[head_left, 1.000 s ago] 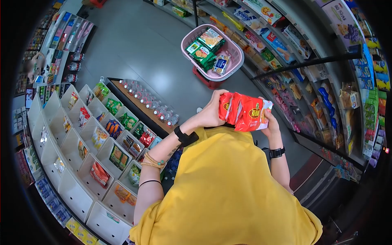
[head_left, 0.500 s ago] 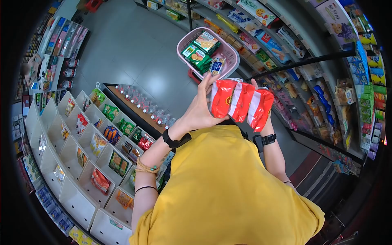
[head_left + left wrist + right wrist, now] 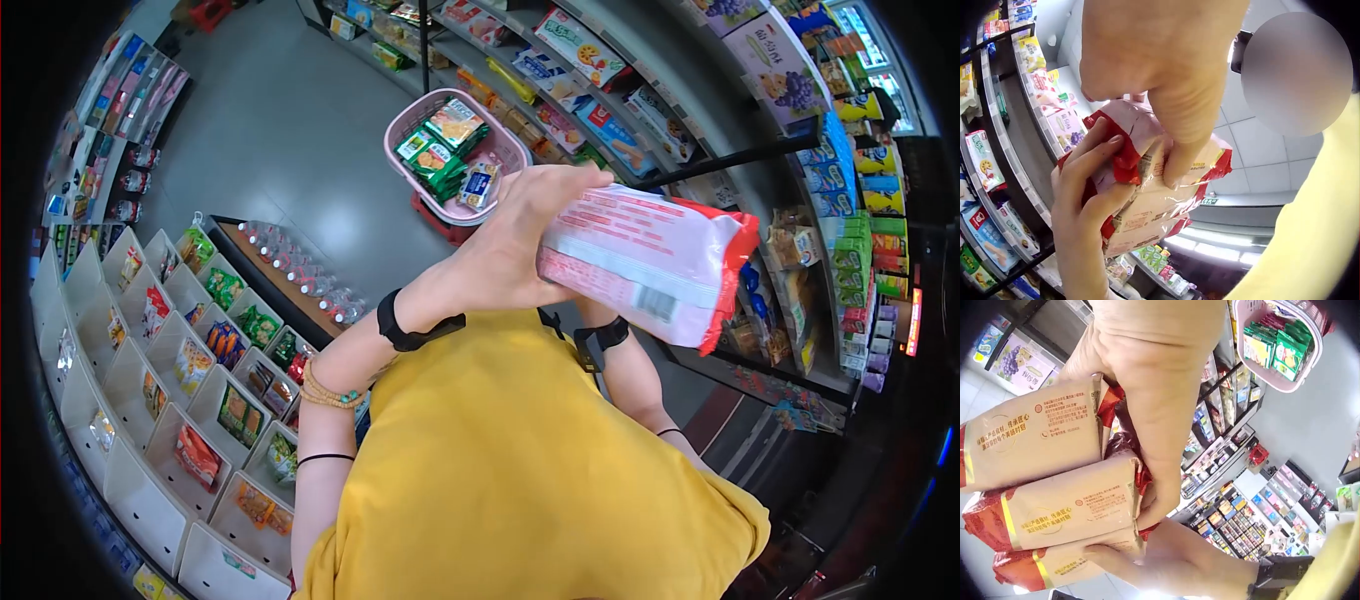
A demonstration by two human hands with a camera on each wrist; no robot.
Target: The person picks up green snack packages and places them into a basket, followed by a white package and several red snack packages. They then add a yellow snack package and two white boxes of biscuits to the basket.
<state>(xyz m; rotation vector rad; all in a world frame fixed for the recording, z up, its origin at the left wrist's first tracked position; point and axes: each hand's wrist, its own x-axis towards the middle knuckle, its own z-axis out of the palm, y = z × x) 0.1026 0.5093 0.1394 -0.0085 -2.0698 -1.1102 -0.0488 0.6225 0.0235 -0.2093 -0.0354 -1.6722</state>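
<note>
Both hands hold a stack of three red snack packs in front of the yellow shirt. One pale face with fine red print and a barcode is turned up in the head view. My left hand grips the left end of the packs, its thumb pressed on them in the left wrist view. The right hand holds one end, and its curled fingers lie over the red seal in the left wrist view. From the head, the packs hide the right hand. The right wrist view shows the packs lying flat against one another.
A pink basket with green packs and a small white-and-blue pack stands on the floor ahead. Stocked shelves run along the right. White snack bins fill the left, beside a row of bottles.
The packs have turned over, from red fronts and then red-and-white edges to the printed pale side. The right hand has passed out of sight behind them. The head view has swung right.
</note>
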